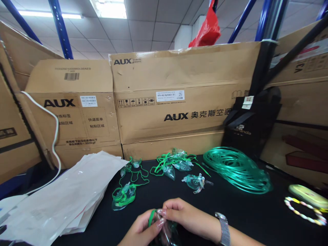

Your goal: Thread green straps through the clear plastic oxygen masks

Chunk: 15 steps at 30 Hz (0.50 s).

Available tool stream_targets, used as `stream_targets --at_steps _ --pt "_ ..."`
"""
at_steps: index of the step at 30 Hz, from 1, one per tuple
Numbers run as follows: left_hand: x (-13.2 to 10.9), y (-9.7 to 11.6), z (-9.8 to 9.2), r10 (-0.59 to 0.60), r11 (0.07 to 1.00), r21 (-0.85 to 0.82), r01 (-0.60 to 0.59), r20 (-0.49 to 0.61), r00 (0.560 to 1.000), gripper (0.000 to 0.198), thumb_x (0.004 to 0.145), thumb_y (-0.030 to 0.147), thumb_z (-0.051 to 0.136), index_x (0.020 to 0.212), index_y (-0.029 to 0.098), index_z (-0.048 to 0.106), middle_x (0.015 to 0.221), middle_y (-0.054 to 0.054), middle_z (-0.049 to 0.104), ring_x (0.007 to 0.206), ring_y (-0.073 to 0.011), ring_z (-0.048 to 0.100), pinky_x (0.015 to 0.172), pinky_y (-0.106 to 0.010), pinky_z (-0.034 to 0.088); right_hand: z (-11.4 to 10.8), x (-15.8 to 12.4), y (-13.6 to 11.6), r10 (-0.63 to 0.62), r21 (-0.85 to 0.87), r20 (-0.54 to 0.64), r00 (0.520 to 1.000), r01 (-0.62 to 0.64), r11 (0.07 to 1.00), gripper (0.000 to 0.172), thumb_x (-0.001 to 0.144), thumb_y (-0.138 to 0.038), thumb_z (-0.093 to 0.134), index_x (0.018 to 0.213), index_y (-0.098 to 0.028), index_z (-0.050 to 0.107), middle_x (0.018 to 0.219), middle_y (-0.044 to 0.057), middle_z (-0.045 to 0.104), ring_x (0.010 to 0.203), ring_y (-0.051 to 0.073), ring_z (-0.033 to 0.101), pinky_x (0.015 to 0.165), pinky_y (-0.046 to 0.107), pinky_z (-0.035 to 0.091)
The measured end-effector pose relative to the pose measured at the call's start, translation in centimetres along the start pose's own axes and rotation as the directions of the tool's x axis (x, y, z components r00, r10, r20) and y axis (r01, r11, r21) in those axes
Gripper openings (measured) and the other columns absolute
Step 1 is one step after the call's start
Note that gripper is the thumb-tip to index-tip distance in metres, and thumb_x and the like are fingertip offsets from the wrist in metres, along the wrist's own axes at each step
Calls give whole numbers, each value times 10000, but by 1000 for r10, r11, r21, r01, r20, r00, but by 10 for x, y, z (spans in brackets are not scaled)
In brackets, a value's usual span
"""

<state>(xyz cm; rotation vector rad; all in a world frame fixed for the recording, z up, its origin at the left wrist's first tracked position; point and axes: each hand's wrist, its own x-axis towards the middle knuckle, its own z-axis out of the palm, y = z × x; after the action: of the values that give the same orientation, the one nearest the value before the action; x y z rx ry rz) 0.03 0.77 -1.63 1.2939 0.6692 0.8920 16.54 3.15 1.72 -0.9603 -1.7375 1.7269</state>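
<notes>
Thumbs and fingertips of the left hand point(143, 227) and right hand point(191, 218) pinch close together at the top of a clear mask point(167, 235), low in the middle of the view above a black table point(256, 208); both grips are narrow on the mask, though what exactly sits between the tips is too small to tell; a green strap point(151, 217) loops up beside the left fingers, and the mask's lower part runs out of frame. The strap could slip or twist if either pinch slackens; the thin shell might crease under a hard squeeze, and a nail could snag it; farther back lies a tangled pile of masks point(176, 164), where lifting one may drag its neighbours along; the tubing point(238, 171), coiled at right and likely springy, might spread if knocked. Behind stand a wide carton point(200, 75) and a smaller carton point(77, 131), their contents hidden; a black bag point(246, 128) stands before the wide carton's right end, its inside out of sight; a red bag point(206, 29) hangs above, contents unseen; at left, flat white bags point(77, 184) lie stacked, with nothing to be made out inside; brushed by an elbow, the stack could slide toward the single mask point(123, 198) just beside it.
</notes>
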Motion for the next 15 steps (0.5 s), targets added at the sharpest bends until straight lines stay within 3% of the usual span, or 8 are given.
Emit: stream_targets --at_steps 15 --pt "-1 -1 -3 2 999 52 -2 -3 1000 296 717 426 598 815 149 633 718 -8 567 687 -135 489 673 -257 378 -1 0 2 -24 -35 4 1000 24 999 407 648 -534 584 593 -140 500 556 -56 432 548 77 356 564 219 277"
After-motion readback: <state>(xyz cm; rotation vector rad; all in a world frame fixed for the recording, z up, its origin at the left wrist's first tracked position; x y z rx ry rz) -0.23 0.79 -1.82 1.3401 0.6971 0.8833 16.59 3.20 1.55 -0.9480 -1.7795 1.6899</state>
